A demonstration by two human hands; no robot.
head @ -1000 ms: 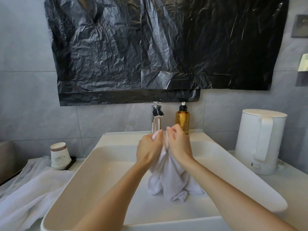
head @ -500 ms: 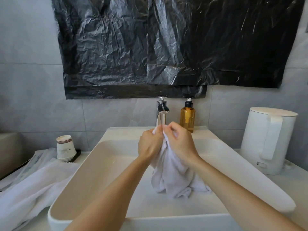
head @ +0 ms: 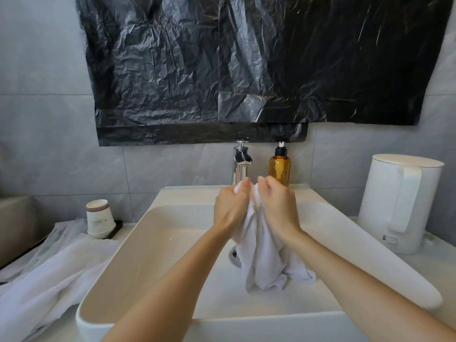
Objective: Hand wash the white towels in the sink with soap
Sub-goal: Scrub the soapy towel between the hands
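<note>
Left hand (head: 230, 208) gripped bunched top of white towel (head: 264, 262), fingers curled round it. Right hand (head: 278, 208) just beside, gripping same bunch. Towel's tail hung inside sink (head: 118, 267), touching basin floor by drain (head: 233, 255). Amber soap bottle (head: 279, 169) stood behind; white kettle (head: 399, 203) on tabletop (head: 419, 267) far right.

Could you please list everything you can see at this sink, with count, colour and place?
sink: one, white, centre
tap: one, chrome, behind the basin
soap bottle: one, amber, right of the tap
held towel: one, white, hanging into the sink
spare towel: one, white, counter left of sink
paper cups: one stack, white, left counter
kettle: one, white, right counter
plastic sheeting: overlapping pieces, black, on the wall
hands: left hand and right hand, gripping the held towel's top
</note>
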